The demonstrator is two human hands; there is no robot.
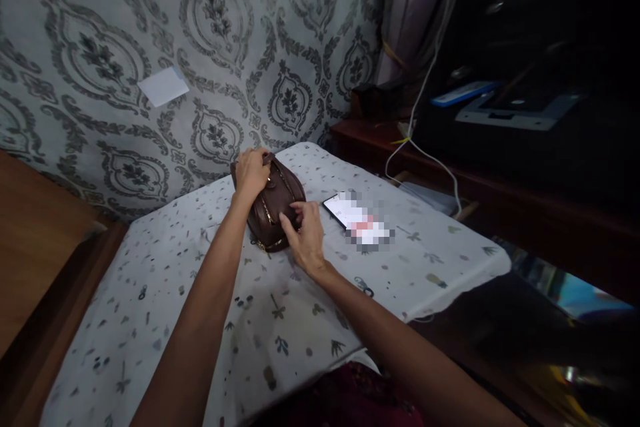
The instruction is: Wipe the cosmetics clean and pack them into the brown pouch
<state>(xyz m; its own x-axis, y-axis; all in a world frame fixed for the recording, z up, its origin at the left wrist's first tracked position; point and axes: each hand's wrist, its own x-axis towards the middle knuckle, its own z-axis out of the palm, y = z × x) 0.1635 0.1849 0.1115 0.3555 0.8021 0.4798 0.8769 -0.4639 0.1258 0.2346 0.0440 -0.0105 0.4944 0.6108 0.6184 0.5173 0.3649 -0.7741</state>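
A dark brown bag with gold-coloured zips rests on the patterned white cloth over the table. Over the bag's far left end lies my left hand, its fingers closed round the top edge near the handle. My right hand is at the bag's right side, thumb and fingers apart, the fingertips at the brown surface. To the right of that hand lies a phone with a lit screen, partly blurred out.
Patterned wallpaper with a white card rises behind the table. A dark red shelf stands at the right, with a white cable hanging by it. Wooden furniture is at the left.
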